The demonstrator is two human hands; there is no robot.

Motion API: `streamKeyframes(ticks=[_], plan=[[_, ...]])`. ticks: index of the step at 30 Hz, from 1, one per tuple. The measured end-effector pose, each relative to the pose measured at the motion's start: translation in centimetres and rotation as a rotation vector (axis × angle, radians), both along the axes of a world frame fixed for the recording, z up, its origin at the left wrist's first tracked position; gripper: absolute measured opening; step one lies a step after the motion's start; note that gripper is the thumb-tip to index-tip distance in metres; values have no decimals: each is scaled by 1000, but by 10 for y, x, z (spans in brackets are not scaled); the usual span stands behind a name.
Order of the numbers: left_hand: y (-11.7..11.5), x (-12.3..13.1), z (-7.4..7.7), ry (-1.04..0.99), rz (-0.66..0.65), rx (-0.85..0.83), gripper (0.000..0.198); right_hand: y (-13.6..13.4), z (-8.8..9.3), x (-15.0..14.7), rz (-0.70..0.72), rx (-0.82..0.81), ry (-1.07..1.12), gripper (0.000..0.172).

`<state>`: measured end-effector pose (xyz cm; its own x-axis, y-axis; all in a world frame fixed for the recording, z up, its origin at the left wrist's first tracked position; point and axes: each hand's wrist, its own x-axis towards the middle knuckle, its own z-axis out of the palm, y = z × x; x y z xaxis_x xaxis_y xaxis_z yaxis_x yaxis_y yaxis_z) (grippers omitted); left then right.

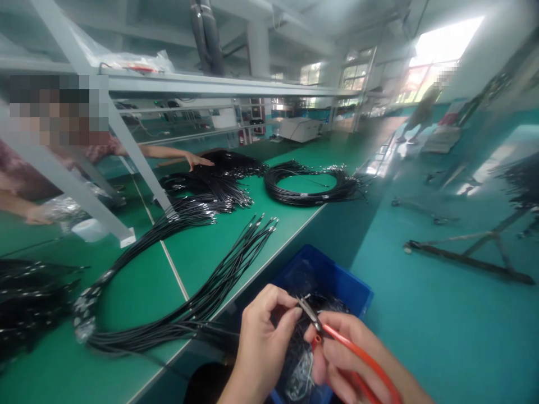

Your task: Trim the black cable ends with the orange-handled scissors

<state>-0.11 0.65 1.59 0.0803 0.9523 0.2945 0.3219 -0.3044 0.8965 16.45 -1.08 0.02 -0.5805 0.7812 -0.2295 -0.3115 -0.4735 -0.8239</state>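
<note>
Over the blue bin, my left hand (267, 331) pinches the end of a black cable between thumb and forefinger; the fingertips hide most of it. My right hand (341, 348) is wrapped around red-handled pliers (310, 311). Their metal jaws point up and left and meet the left fingertips. Whether the jaws are open or closed on the cable is too small to tell. To the left, a long looped bundle of black cables (138, 334) lies on the green table (130, 297), bound with clear wrap at its bend. Its silvery ends point away from me.
The blue bin (349, 280) below my hands holds clear plastic and dark scraps. A coiled cable bundle (295, 191) and more cable piles (227, 168) lie farther back. A co-worker's hand (196, 161) touches one pile. White shelf posts (138, 163) rise from the table.
</note>
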Motion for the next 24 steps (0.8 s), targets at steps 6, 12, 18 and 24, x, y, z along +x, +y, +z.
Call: streamKeyframes(ticks=[6, 12, 18, 24], plan=[[1, 0, -1, 6, -2, 4, 10, 0, -3, 0, -10, -6, 12, 39], [0, 1, -4, 11, -2, 3, 11, 4, 1, -1, 19, -1, -126, 38], [5, 0, -2, 24, 29, -12, 8, -3, -2, -2, -5, 110, -340, 21], [-13, 20, -27, 324, -135, -92, 16, -12, 8, 3, -593, 282, -494, 36]])
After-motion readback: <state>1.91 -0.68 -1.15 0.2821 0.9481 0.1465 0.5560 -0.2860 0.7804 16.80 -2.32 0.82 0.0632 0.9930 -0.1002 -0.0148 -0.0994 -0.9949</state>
